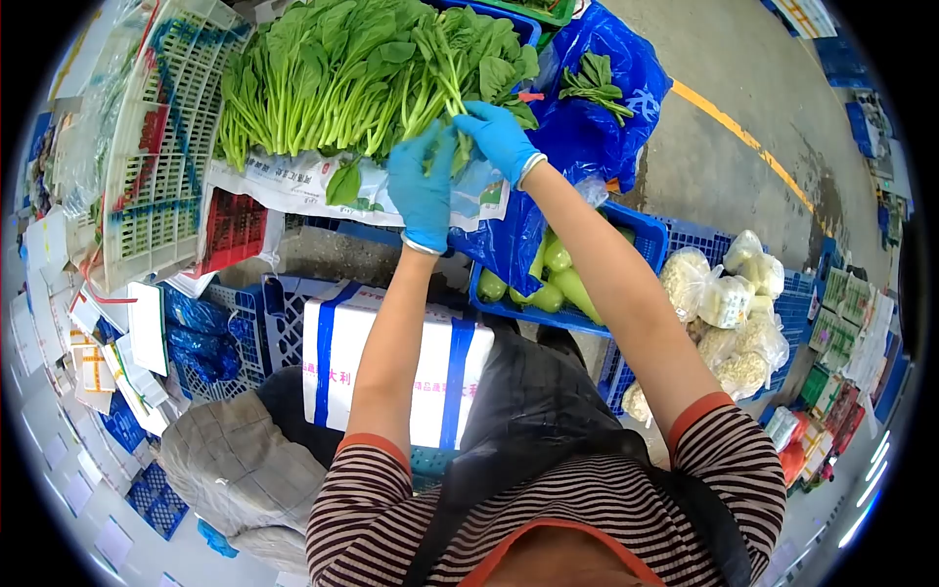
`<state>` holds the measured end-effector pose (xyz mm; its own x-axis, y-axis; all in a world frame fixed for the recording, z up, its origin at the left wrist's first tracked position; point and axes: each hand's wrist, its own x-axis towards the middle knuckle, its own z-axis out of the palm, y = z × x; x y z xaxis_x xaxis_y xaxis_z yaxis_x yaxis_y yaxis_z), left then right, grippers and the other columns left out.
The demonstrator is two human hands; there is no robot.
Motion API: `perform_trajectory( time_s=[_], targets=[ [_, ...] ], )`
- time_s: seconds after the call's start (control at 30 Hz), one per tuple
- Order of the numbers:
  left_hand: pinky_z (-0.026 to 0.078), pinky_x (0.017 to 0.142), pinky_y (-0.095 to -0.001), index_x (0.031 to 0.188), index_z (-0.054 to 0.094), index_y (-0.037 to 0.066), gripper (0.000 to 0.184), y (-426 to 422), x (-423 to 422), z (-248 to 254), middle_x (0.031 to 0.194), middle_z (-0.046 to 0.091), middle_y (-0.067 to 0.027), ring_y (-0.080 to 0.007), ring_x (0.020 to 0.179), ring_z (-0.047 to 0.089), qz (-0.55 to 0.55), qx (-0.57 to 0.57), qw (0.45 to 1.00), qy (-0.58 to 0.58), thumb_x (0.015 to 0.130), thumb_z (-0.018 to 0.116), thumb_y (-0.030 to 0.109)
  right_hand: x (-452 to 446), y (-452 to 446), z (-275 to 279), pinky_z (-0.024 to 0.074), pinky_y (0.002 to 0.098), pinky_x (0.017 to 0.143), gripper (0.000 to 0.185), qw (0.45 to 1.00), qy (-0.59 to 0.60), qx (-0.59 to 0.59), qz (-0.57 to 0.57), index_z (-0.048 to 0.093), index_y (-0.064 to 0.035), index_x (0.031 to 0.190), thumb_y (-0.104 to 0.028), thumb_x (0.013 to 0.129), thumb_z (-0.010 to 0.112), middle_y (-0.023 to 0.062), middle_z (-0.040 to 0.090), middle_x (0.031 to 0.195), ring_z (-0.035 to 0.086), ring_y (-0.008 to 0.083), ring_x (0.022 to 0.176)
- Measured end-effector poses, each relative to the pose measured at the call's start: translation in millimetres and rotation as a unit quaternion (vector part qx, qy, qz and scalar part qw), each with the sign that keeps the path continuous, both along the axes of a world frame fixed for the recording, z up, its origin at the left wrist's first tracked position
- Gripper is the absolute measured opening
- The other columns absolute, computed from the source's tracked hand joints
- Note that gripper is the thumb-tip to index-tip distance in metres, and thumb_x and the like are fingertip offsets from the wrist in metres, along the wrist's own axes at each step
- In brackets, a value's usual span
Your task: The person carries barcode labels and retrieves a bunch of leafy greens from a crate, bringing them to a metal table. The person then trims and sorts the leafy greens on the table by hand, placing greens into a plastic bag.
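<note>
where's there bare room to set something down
Widest: the concrete floor beyond the blue bag and bagged white produce, crossed by a yellow line. The white box also looks bare between its blue straps, beside the left forearm. Crowded: under the leafy greens, and the blue crate of gourds.

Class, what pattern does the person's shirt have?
The shirt has dark and light stripes with orange trim, seen best in the head view.

The leafy greens (313,88) are cut off by the top edge and hide most of the blue crate (531,27) there. The left hand (421,184) is blurred; the right forearm (611,259) partly covers the green gourds (575,291). Small print on the sheet (279,184) is unreadable.
</note>
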<state>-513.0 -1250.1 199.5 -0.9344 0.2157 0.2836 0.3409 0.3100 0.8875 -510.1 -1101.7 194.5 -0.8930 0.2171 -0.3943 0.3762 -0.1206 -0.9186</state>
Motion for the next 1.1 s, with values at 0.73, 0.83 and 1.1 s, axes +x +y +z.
perform_trajectory(
  time_s=[0.73, 0.83, 1.1],
  targets=[
    [0.049, 0.076, -0.0319, 0.112, 0.065, 0.001, 0.029, -16, -74, -78, 0.099, 0.062, -0.0145, -0.0239, 0.079, 0.059, -0.024, -0.079, 0.996, -0.016, 0.084, 0.063, 0.004, -11, 97, -31, 0.0487, 0.0486, 0.086, 0.099, 0.877, -0.013, 0.476, -0.068, 0.023, -0.0131, 0.148, -0.061, 0.074, 0.069, 0.0270, 0.050, 0.126, 0.056, 0.0431, 0.110],
    [0.049, 0.079, -0.0315, 0.113, 0.065, 0.001, 0.033, -18, -71, -60, 0.106, 0.061, -0.0149, -0.0248, 0.085, 0.060, -0.044, 0.072, 0.989, -0.119, 0.082, 0.069, 0.009, -37, 74, -56, 0.0490, 0.0487, 0.086, 0.095, 0.884, 0.037, 0.458, -0.083, 0.033, -0.0122, 0.146, -0.063, 0.074, 0.068, 0.0271, 0.051, 0.125, 0.057, 0.0416, 0.109],
    [0.049, 0.077, -0.0318, 0.096, 0.068, 0.004, 0.021, -23, -37, -80, 0.096, 0.064, -0.0098, -0.0227, 0.086, 0.062, 0.027, -0.085, 0.994, 0.061, 0.079, 0.074, 0.015, -1, 26, 3, 0.0491, 0.0319, 0.075, 0.022, 0.858, 0.217, 0.413, -0.215, 0.071, -0.0192, 0.108, -0.019, 0.086, 0.065, 0.0084, 0.062, 0.097, 0.062, 0.0268, 0.086]
  ],
)
